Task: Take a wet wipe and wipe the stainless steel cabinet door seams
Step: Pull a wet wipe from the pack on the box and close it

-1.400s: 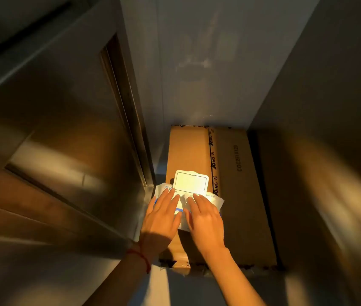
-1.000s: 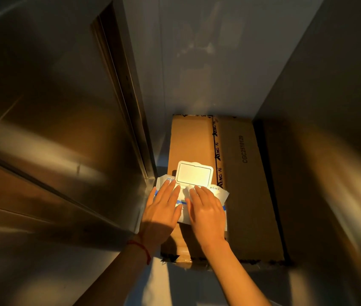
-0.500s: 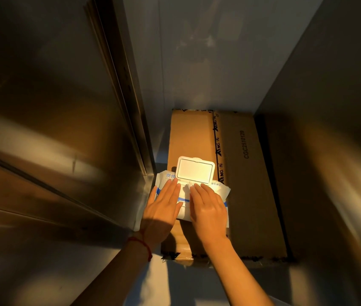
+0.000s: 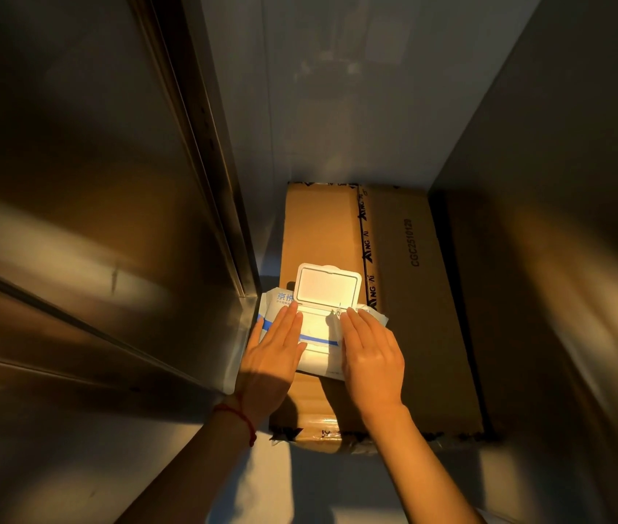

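Head view: both flat hands, left hand (image 4: 275,349) and right hand (image 4: 371,353), are pressing the white soft wet-wipe pack (image 4: 318,334), its open flip lid (image 4: 328,287) lying just beyond the fingertips (image 4: 349,315).

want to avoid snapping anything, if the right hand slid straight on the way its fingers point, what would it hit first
Likely the raised flip lid of the wipe pack. The right hand lies flat on the pack, fingertips almost at the lid's hinge edge. Beyond that is only cardboard box. Depth is hard to judge.
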